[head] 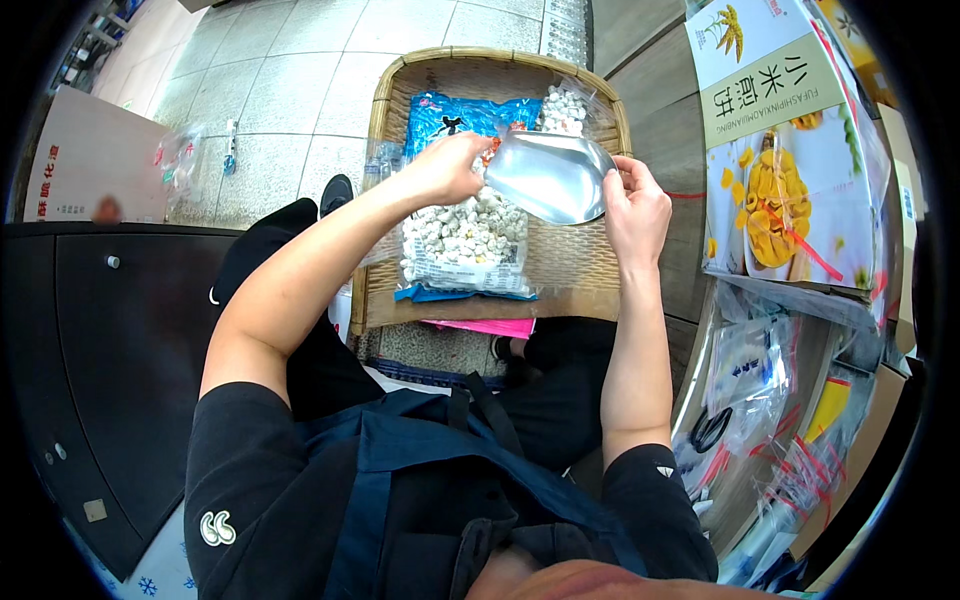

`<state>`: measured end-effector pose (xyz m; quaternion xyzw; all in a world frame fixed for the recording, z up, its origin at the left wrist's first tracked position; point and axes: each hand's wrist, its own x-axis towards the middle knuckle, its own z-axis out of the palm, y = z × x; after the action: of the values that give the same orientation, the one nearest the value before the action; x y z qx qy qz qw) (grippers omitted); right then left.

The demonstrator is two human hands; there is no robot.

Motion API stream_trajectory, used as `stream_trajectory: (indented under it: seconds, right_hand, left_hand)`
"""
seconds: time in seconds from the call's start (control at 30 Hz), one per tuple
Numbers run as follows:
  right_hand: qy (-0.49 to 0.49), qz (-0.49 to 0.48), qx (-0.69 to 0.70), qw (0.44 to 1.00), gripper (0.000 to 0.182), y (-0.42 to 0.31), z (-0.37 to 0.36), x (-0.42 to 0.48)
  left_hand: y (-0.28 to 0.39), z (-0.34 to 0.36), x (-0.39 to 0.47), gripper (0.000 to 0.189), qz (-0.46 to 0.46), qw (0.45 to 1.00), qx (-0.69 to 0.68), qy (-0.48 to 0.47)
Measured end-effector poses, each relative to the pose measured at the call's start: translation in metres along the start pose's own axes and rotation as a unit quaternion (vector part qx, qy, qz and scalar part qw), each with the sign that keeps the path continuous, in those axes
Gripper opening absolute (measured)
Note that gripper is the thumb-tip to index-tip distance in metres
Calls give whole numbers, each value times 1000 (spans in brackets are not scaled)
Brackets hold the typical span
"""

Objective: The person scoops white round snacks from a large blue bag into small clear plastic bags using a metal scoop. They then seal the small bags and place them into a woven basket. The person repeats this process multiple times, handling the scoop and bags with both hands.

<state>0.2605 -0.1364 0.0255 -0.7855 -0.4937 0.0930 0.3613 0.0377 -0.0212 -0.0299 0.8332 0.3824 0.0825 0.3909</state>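
Observation:
A shallow metal scoop (547, 176) is in my right hand (637, 214), pinched at its right side with the thumb on top. My left hand (454, 169) hovers over a blue and clear plastic bag (469, 274) of white lumpy snack pieces, its fingertips close to the scoop's left lip. Whether those fingers touch or grip anything cannot be made out. The bag lies on a woven wicker basket tray (577, 270) before me. Behind the scoop, a clear bag (564, 109) of similar white pieces rests at the tray's far right corner.
A dark cabinet (135, 337) stands at my left, with a printed carton (90, 161) beyond it. To my right are a large printed food box (787, 165) and a shelf with plastic bags (754, 367) and black scissors handles (710, 429). Tiled floor (300, 82) extends ahead.

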Motion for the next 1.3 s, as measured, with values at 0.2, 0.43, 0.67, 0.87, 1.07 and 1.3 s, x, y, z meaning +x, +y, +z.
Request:
stream_trajectory:
  seconds: [0.2, 0.43, 0.67, 0.87, 1.07, 1.3]
  right_hand:
    - [-17, 9, -31, 999, 27, 9, -1, 6]
    - [-80, -10, -120, 990, 25, 17, 7, 6]
    - [-72, -139, -145, 977, 28, 34, 36, 0]
    - [-126, -164, -250, 946, 39, 22, 56, -2]
    - [-189, -226, -245, 924, 61, 20, 91, -11]
    - [-169, -242, -129, 947, 63, 32, 118, -3]
  left_hand:
    - [-15, -13, 7, 44, 26, 989, 123, 75]
    - [-44, -4, 4, 60, 58, 969, 215, 110]
    - [-51, -3, 3, 55, -15, 980, 181, 86]
    - [-34, -32, 1, 27, -22, 987, 136, 87]
    - [-25, -55, -13, 37, -56, 967, 241, 65]
    - [-34, -69, -27, 32, -83, 969, 205, 108]
